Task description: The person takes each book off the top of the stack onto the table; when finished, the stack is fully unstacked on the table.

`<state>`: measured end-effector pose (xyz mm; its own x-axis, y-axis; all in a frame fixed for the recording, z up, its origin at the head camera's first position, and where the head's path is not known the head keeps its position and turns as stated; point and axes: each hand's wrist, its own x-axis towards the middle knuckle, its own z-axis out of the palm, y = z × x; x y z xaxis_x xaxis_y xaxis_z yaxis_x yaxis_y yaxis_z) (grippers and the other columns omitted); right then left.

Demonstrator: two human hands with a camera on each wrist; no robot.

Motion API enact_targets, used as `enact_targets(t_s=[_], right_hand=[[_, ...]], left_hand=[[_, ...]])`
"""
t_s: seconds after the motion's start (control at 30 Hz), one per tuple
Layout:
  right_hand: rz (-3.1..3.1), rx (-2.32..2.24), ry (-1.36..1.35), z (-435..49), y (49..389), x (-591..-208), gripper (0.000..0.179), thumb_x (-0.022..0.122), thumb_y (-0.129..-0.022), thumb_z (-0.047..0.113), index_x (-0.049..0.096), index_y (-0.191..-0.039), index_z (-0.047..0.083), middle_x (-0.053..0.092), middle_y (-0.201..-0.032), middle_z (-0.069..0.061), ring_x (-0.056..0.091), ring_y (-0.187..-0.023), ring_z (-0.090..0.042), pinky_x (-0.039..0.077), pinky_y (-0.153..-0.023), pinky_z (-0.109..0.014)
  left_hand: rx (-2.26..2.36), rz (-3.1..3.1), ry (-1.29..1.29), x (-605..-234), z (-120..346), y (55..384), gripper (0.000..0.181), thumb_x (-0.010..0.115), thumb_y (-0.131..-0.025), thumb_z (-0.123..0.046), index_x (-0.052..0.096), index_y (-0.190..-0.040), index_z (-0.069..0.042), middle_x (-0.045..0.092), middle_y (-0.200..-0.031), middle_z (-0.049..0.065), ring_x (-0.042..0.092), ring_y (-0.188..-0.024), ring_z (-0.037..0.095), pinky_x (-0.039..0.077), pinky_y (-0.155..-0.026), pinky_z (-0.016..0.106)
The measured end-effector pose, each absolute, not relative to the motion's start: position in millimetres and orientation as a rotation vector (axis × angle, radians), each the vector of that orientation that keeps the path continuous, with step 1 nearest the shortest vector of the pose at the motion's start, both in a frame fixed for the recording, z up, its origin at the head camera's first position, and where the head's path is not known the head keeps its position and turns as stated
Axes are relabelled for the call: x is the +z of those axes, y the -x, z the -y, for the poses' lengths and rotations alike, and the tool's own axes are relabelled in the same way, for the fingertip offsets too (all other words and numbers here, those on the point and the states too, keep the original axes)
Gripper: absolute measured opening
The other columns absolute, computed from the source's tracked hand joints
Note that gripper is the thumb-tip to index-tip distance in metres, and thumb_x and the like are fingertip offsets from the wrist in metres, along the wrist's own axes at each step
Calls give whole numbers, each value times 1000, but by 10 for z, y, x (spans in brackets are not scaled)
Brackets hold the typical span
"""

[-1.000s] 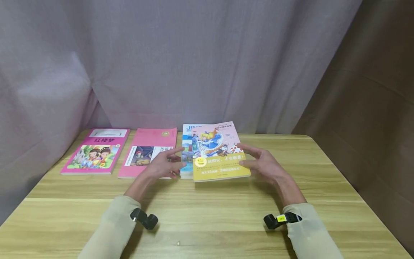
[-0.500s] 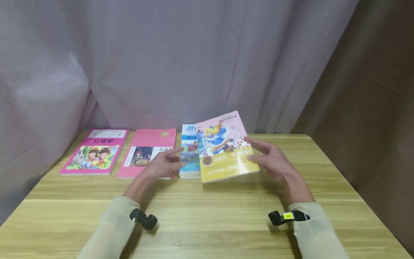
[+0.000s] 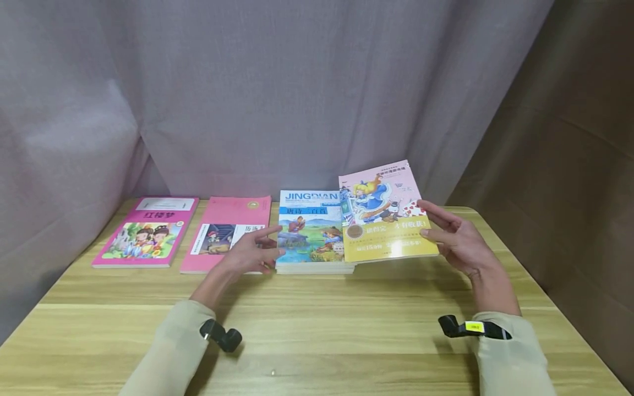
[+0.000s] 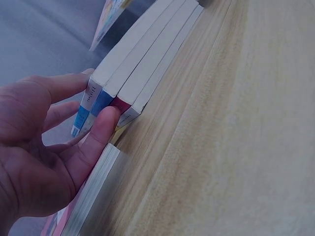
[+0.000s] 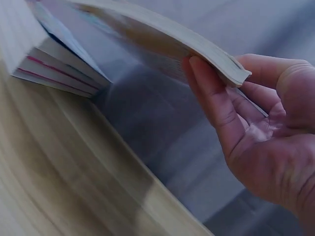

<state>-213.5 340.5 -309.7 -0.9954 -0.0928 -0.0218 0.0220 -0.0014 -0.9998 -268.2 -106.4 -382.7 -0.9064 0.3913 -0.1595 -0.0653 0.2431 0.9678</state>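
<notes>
Head view shows your right hand [image 3: 460, 243] pinching the pink-and-yellow illustrated paperback book [image 3: 386, 206], raised between your hands, while your left hand [image 3: 247, 253] rests relaxed fingers against the blue-topped paperback stack [image 3: 312, 234], so grip firmly and steady that stack.

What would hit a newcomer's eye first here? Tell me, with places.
Probably the glossy pink-and-yellow paperback, held up right of centre by the right hand. Next, near the middle, the rectangular, blue-topped stack of paperbacks, with the left hand at its left edge. Further left, a magenta-bordered paperback and a plainer pink paperback lie flat on the wood-grain table.
</notes>
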Motion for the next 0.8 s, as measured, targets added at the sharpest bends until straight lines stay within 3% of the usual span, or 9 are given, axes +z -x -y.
enact_targets(t_s=[0.1, 0.2, 0.37, 0.5, 0.6, 0.67, 0.8], right_hand=[[-2165, -2180, 83, -3515, 2124, -3127, 69, 69, -98, -5, 50, -159, 21, 54, -155, 9, 70, -96, -2, 40, -46, -15], [-2174, -2183, 66, -3596, 2124, -3169, 67, 69, -98, -5, 53, -157, 22, 65, -133, 21, 71, -91, -3, 40, -45, -16], [-2196, -2164, 14, -3693, 2132, -3235, 67, 70, -98, -2, 54, -156, 27, 69, -124, 28, 72, -85, -3, 36, -43, -17], [-2164, -2164, 0, -3747, 2166, -3320, 67, 69, -98, -2, 54, -156, 27, 69, -123, 27, 74, -92, -4, 51, -52, -15], [-2141, -2135, -43, -3754, 2200, -3411, 69, 70, -99, -1, 49, -160, 23, 67, -129, 21, 74, -97, -6, 62, -66, -19], [-2143, -2094, -92, -3738, 2229, -3466, 74, 71, -99, 1, 42, -163, 21, 61, -146, 11, 74, -98, -6, 65, -74, -22], [-2202, -1994, -175, -3694, 2277, -3533, 78, 68, -101, 2, 30, -168, 16, 26, -174, -15, 71, -98, -2, 64, -78, -21]], left_hand=[[1704, -2156, -301, -3831, 1077, 2675, 72, 75, -99, -14, 43, -163, -21, 53, -147, 27, 70, -81, 22, 67, -71, 34], [1712, -2147, -306, -3835, 1089, 2666, 73, 74, -99, -13, 42, -163, -21, 52, -147, 27, 69, -82, 22, 67, -71, 35], [1726, -2132, -307, -3842, 1089, 2666, 73, 75, -98, -13, 42, -163, -21, 51, -147, 28, 69, -83, 23, 67, -72, 35], [1720, -2145, -307, -3849, 1083, 2673, 72, 76, -98, -14, 44, -163, -22, 53, -147, 27, 70, -82, 23, 67, -71, 35], [1708, -2155, -303, -3846, 1075, 2675, 72, 76, -98, -15, 44, -162, -22, 54, -146, 27, 70, -82, 23, 67, -71, 35], [1705, -2158, -296, -3844, 1073, 2675, 72, 76, -98, -15, 44, -162, -22, 54, -146, 26, 70, -83, 23, 67, -71, 35], [1706, -2160, -278, -3840, 1067, 2677, 72, 76, -98, -15, 44, -162, -22, 54, -146, 26, 70, -82, 23, 67, -72, 35]])
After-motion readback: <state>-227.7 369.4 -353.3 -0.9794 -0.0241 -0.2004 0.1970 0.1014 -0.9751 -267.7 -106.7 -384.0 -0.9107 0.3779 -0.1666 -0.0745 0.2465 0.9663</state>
